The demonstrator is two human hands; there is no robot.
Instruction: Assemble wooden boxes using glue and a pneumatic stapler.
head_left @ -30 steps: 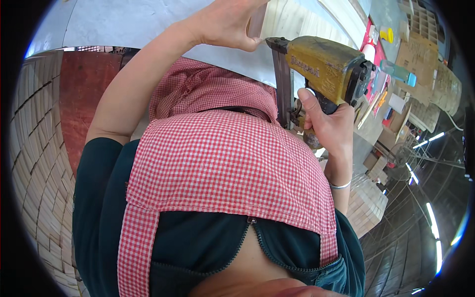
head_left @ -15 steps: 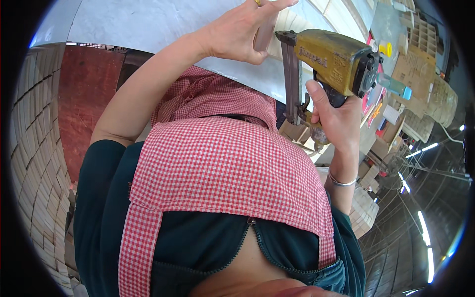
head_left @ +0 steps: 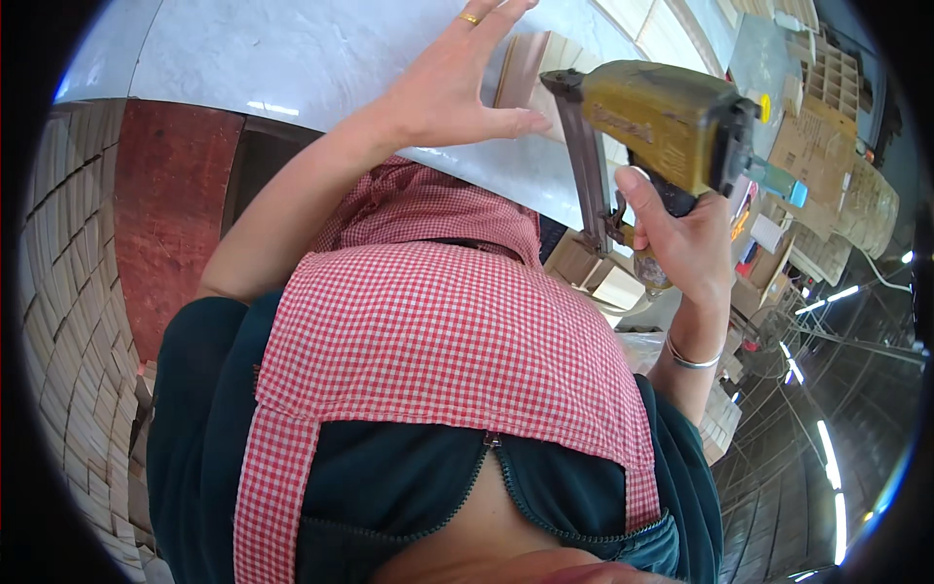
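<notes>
My right hand [head_left: 686,238] is wrapped round the handle of a worn yellow and black nail gun [head_left: 647,112], its long magazine slanting down on the left side. A pale wooden box-like piece [head_left: 523,68] lies on the table behind the gun's nose, which partly covers it. Beside that piece is my left hand [head_left: 443,92], fingers and thumb spread wide, with nothing gripped. The thumb tip reaches to the near edge of the wood; whether it touches I cannot tell.
The table has a glossy grey-white top [head_left: 263,54]. More pale wooden pieces [head_left: 662,29] lie at the far right. Cardboard [head_left: 812,146] and a compartmented wooden rack [head_left: 835,73] stand farther right. Stacked wood [head_left: 73,292] rises at the left, by a red-brown panel [head_left: 175,224].
My left hand has let go of the wooden piece and moved left, its fingers opening. My right hand has shifted slightly right, with the nail gun tilting.
</notes>
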